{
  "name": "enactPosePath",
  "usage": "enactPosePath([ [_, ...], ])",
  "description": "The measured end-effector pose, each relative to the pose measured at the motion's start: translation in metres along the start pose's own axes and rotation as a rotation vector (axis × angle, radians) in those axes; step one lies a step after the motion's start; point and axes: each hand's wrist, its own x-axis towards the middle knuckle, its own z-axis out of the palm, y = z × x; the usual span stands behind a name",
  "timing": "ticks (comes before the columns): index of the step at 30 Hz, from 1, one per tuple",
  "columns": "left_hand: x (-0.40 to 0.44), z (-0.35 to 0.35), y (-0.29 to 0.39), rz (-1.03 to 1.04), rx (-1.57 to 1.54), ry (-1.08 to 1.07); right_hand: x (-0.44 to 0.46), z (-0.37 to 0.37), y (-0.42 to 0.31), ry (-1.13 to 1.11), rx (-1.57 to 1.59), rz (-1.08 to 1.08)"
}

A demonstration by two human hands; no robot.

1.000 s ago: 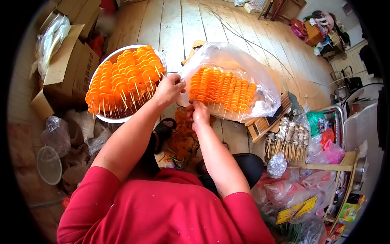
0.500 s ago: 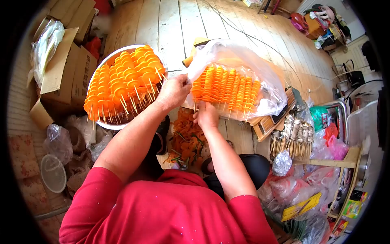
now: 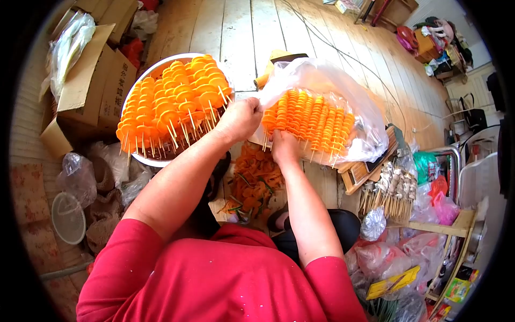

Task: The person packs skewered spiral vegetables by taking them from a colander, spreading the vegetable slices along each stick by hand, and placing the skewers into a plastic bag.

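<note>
My left hand [image 3: 242, 119] is closed on the near left edge of a clear plastic bag [image 3: 370, 121]. Inside the bag lies a row of spiral-cut carrot skewers [image 3: 308, 121], their sticks pointing toward me. My right hand [image 3: 285, 146] is closed at the lower left end of that row, by the stick ends of the leftmost skewers; its fingertips are partly hidden. Left of my hands, a white basin [image 3: 155, 68] is heaped with more carrot skewers [image 3: 174, 102], sticks also toward me.
Carrot peelings [image 3: 252, 180] lie on the floor between my feet. At right are a wooden board [image 3: 357, 174], skewers of pale grey food [image 3: 390, 190] and a shelf [image 3: 437, 228] with plastic bags. Cardboard boxes [image 3: 88, 96] and a round lid [image 3: 68, 217] are on the left.
The view has shifted slightly, so the basin and bag appear further right. My left hand still holds the bag's edge; my right hand is slightly further into the row of skewers.
</note>
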Motion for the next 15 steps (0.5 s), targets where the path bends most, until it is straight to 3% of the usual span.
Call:
enactPosePath([
  [4,-0.001,0.000,-0.002,0.040,0.013,0.007,0.006,0.020,0.023,0.002,0.110,-0.040],
  [7,-0.002,-0.002,-0.005,0.050,0.018,0.004,0.003,0.016,0.014,-0.109,0.265,0.080],
  [9,-0.002,-0.004,-0.006,0.049,0.012,-0.003,-0.012,-0.002,-0.010,-0.274,0.619,0.375],
  [15,-0.003,-0.005,-0.008,0.051,0.026,0.003,-0.019,0.014,-0.008,-0.302,1.013,0.426],
])
